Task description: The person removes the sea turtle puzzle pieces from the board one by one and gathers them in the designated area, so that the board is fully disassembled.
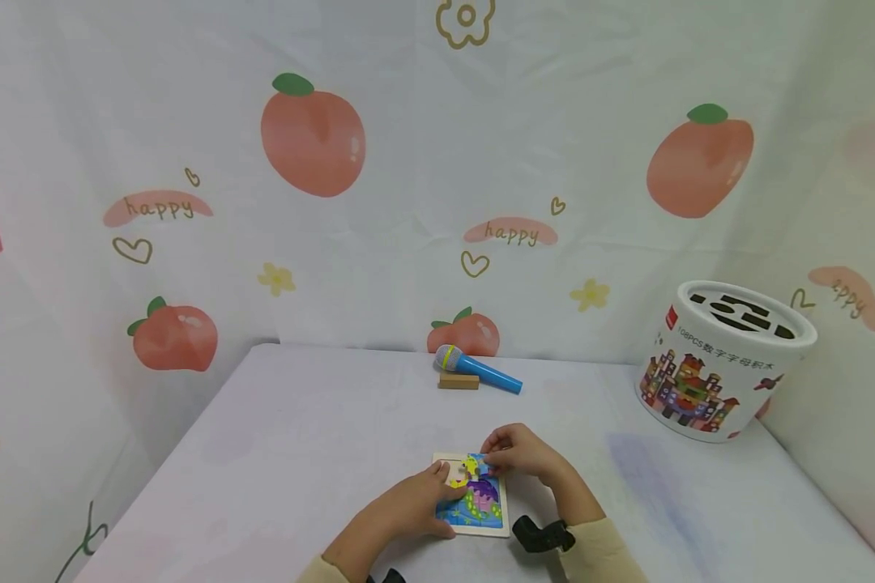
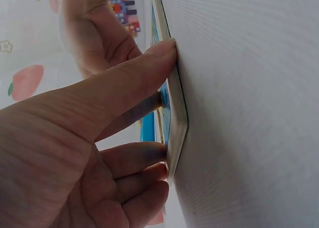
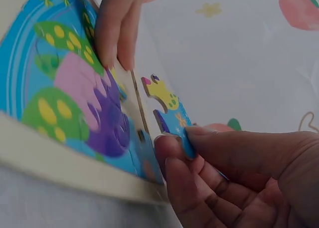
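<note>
A wooden jigsaw puzzle board (image 1: pixel 481 531) lies on the table, its blue pieces showing a purple, pink and green picture. My left hand (image 1: pixel 411 506) rests on its left side. In the left wrist view the left thumb (image 2: pixel 162 48) presses the board's edge, while other fingertips touch its top and side. Between thumb and fingers, my right hand (image 1: pixel 521 449) pinches a puzzle piece (image 3: pixel 177 113), blue and yellow with green spots. That piece is tilted over the board's far part, where bare wood (image 3: pixel 130 96) shows in the right wrist view.
Behind the board lie a blue toy microphone (image 1: pixel 481 371) and a small brown wooden block (image 1: pixel 458 381). At the back right stands a large white tub of blocks (image 1: pixel 722 364) with a slotted lid. A printed curtain (image 1: pixel 408 162) hangs behind the table.
</note>
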`<state>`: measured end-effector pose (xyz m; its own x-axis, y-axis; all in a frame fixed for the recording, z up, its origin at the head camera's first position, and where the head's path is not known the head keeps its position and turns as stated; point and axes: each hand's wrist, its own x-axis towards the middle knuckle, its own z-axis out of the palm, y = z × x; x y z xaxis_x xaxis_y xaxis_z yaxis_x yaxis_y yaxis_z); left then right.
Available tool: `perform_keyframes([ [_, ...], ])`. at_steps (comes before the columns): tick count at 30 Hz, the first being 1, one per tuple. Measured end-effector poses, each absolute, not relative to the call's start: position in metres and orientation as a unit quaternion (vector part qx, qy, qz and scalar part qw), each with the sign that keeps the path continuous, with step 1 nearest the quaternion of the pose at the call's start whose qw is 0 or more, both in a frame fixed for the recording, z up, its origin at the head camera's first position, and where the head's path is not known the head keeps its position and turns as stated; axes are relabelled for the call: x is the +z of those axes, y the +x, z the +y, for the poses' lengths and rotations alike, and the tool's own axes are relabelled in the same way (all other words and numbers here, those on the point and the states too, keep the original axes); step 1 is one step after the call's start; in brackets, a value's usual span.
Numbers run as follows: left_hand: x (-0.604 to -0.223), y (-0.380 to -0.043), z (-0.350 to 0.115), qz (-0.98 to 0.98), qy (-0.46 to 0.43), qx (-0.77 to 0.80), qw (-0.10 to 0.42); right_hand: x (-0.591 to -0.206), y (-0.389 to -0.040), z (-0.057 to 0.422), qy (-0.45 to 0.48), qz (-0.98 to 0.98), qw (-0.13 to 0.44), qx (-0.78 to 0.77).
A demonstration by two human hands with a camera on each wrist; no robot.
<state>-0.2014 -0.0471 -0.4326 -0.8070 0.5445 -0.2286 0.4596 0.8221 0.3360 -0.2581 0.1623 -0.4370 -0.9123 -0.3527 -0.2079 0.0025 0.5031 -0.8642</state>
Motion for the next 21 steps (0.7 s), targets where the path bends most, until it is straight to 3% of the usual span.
perform_keyframes([
  [21, -0.431, -0.199, -0.048, 0.941, 0.264, 0.133, 0.163, -0.443, -0.255, 0.233, -0.067, 0.845, 0.151, -0.509],
])
